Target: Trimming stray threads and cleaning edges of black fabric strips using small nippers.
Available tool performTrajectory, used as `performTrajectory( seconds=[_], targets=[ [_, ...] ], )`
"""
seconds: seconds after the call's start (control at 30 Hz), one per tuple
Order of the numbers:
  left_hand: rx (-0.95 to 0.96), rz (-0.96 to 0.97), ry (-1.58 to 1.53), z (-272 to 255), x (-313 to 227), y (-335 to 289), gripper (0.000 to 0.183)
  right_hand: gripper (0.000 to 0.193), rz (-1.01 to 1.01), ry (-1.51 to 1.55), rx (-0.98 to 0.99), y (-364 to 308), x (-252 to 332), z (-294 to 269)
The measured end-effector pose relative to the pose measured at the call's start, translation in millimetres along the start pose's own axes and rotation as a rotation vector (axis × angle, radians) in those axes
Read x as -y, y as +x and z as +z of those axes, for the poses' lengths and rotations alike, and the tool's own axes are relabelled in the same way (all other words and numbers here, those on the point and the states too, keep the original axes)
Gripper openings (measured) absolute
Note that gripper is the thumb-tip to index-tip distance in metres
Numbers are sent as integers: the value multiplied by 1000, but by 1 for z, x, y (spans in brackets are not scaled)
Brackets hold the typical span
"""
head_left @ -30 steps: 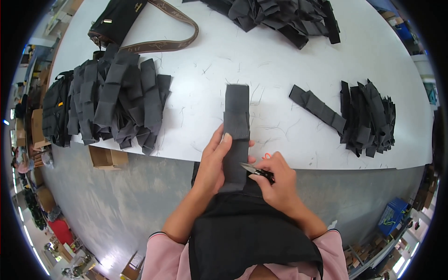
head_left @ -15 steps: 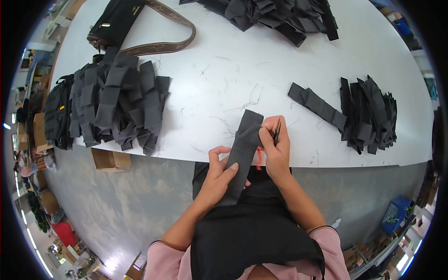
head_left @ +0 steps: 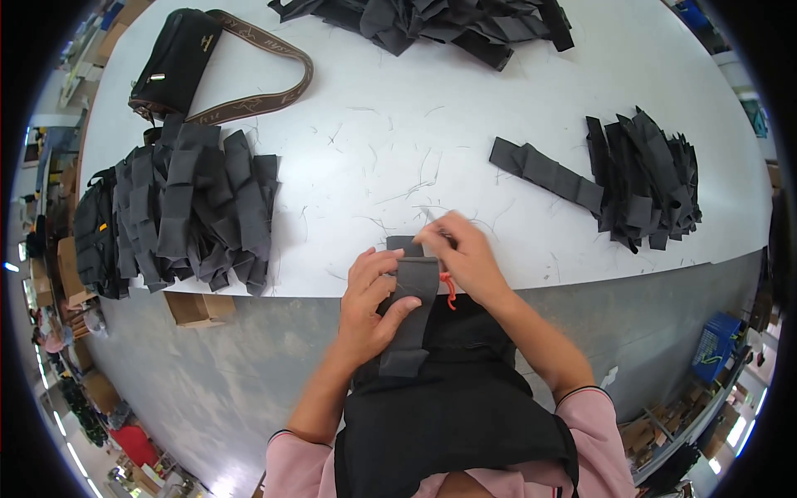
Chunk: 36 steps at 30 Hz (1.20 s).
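A dark grey fabric strip [head_left: 415, 286] hangs over the near table edge toward my lap, with a fold across its upper part. My left hand [head_left: 365, 303] is closed on it, the thumb lying on top and the fingers along its left side. At the strip's upper right edge is my right hand [head_left: 466, 256], slightly blurred, its fingers curled round a small pair of thread snips mostly hidden in the palm. A red cord [head_left: 449, 286] dangles below this hand.
The white table [head_left: 365, 174] is littered with loose dark threads. Piles of grey strips lie at left [head_left: 195, 195], right [head_left: 643, 178] and far side [head_left: 440, 21]. A black bag [head_left: 176, 62] with a brown strap lies far left, a black backpack [head_left: 95, 236] nearer.
Both hands have drawn the strip nearer and to the left. Its upper end is now folded over, and my left hand has moved up along it. The view has shifted slightly.
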<state>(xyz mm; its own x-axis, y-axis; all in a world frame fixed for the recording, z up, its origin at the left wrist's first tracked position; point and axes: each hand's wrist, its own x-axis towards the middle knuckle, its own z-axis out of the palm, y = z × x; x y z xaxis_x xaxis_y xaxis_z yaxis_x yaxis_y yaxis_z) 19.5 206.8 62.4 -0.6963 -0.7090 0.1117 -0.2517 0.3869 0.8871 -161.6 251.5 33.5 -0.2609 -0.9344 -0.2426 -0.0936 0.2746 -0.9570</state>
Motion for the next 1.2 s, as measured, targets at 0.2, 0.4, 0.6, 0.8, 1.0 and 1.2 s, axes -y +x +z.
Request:
performTrajectory(
  seconds=[0.2, 0.4, 0.6, 0.8, 1.0, 1.2],
  targets=[
    [-143, -257, -304, 6, 5, -7, 18, 25, -98, -87, -219, -67, 34, -10],
    [-92, -230, -335, 5, 1, -4, 16, 30, -317, -367, -191, -69, 34, -16],
    [-65, -226, -343, 4, 1, -6, 18, 24, -408, -365, -189, -66, 29, -18],
    [-51, -238, -369, 2, 0, -6, 19, 21, -321, -239, -257, -73, 37, -18],
    [-1, -175, -179, 0, -2, -3, 23, 21, -351, -351, -167, -70, 40, -17],
    [31, -157, -191, 2, -4, -1, 28, 20, -334, -315, -127, -61, 41, -7]
  ],
)
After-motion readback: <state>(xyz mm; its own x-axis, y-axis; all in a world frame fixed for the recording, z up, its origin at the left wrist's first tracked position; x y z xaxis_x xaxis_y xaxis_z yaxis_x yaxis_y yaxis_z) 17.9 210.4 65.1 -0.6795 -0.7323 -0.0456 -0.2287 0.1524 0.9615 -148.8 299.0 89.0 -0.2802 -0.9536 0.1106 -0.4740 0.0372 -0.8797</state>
